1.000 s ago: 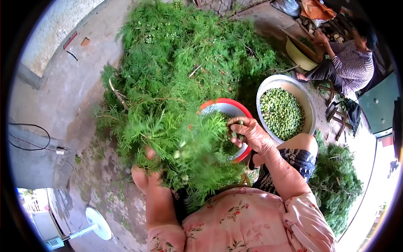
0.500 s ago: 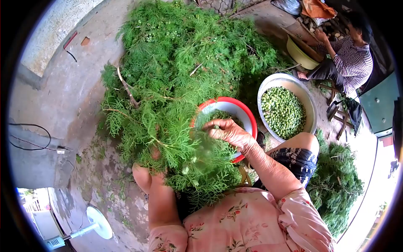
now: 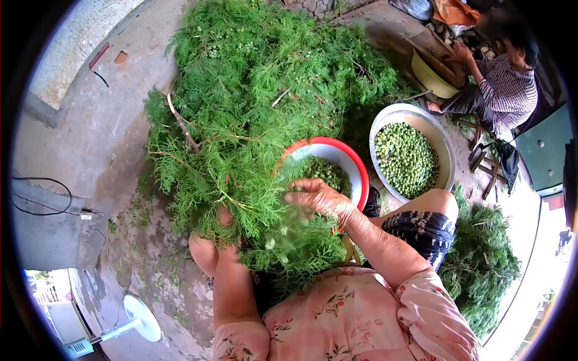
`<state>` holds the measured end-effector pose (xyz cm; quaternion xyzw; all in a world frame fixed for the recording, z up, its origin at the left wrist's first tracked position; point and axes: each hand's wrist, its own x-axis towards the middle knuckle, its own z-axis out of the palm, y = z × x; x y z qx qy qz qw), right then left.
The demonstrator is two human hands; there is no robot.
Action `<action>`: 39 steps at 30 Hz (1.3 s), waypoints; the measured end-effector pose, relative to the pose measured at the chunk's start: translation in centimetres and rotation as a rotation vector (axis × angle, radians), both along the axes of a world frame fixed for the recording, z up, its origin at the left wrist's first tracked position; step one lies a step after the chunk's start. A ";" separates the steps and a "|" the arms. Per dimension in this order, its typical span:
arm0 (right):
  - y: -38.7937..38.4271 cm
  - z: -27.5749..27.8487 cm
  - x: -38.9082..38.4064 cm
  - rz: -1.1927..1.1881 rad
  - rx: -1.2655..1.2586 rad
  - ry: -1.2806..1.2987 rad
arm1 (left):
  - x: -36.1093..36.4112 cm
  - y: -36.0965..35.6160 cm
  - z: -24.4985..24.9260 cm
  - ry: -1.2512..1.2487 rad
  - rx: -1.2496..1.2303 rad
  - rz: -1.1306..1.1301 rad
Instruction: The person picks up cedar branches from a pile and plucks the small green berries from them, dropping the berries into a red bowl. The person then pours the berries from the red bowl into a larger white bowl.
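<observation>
My left hand (image 3: 225, 215) is mostly hidden under a feathery green branch (image 3: 253, 204) that lies over my lap; its fingers cannot be made out. My right hand (image 3: 319, 197) is at the branch's right side, over the near edge of a red-rimmed basin (image 3: 363, 174). Its thumb and fingers are pressed together among the leaves, and what they grip is too small to tell. Small green berries (image 3: 328, 173) lie in that basin. To its right, a wide metal basin (image 3: 447, 153) holds many round green berries (image 3: 404, 157).
A large heap of green branches (image 3: 271, 78) spreads ahead. More cut branches (image 3: 481, 265) lie at my right. A person (image 3: 506, 90) sits at the upper right beside a yellow-green basin (image 3: 430, 78). A white fan (image 3: 142, 317) stands at the lower left.
My right hand has shifted slightly down and left, showing more berries in the red-rimmed basin. The branch has moved slightly. The seated person's head and hand have moved a little.
</observation>
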<state>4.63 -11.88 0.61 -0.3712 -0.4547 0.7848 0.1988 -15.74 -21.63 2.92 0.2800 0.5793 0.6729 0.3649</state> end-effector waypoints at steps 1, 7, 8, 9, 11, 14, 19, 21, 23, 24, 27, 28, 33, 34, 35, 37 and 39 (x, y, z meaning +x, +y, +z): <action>-0.2 -0.3 0.0 -0.004 0.168 0.008 | -0.2 0.3 -0.3 -0.028 -0.002 -0.022; -2.4 -1.1 1.7 0.132 0.777 -0.108 | -1.6 2.9 -3.0 -0.155 -0.021 -0.185; -2.6 -0.5 1.9 0.146 0.806 -0.121 | -1.6 3.2 -3.4 -0.166 -0.026 -0.204; -2.5 -0.1 2.4 0.196 0.914 -0.232 | -1.7 3.5 -3.8 -0.181 -0.031 -0.223; -2.7 1.2 3.2 0.235 1.051 -0.369 | -1.9 3.8 -4.4 -0.195 -0.033 -0.253; -2.5 1.4 4.5 0.288 1.042 -0.476 | -2.0 4.2 -5.2 -0.219 -0.034 -0.287; -2.9 3.4 5.8 0.382 1.182 -0.564 | -1.8 4.5 -6.2 -0.235 -0.040 -0.327; -2.9 4.2 5.9 0.448 1.083 -0.572 | -1.7 4.5 -6.5 -0.230 -0.043 -0.333; -3.0 4.3 6.7 0.439 1.153 -0.479 | -1.7 4.5 -6.7 -0.224 -0.039 -0.337; -3.0 4.5 6.9 0.437 1.187 -0.432 | -1.8 4.6 -6.7 -0.224 -0.038 -0.335; -3.6 6.0 7.2 0.366 1.073 -0.502 | -1.9 4.5 -6.8 -0.205 -0.036 -0.333; -3.6 6.2 7.5 0.379 1.001 -0.513 | -2.0 4.6 -6.8 -0.195 -0.035 -0.329; -1.6 4.3 9.0 0.065 0.808 -0.552 | -2.6 4.4 -6.1 -0.136 -0.016 -0.302; -1.1 3.2 8.8 -0.007 0.882 -0.532 | -2.6 4.2 -6.1 -0.114 -0.016 -0.301; -0.7 2.1 8.8 -0.074 0.850 -0.548 | -2.6 4.0 -5.9 -0.087 -0.016 -0.296; 0.4 0.5 8.7 -0.214 0.794 -0.578 | -2.8 3.5 -5.5 -0.026 -0.011 -0.273; 1.2 -0.6 9.4 -0.181 0.714 -0.622 | -2.8 3.1 -5.0 0.029 -0.001 -0.265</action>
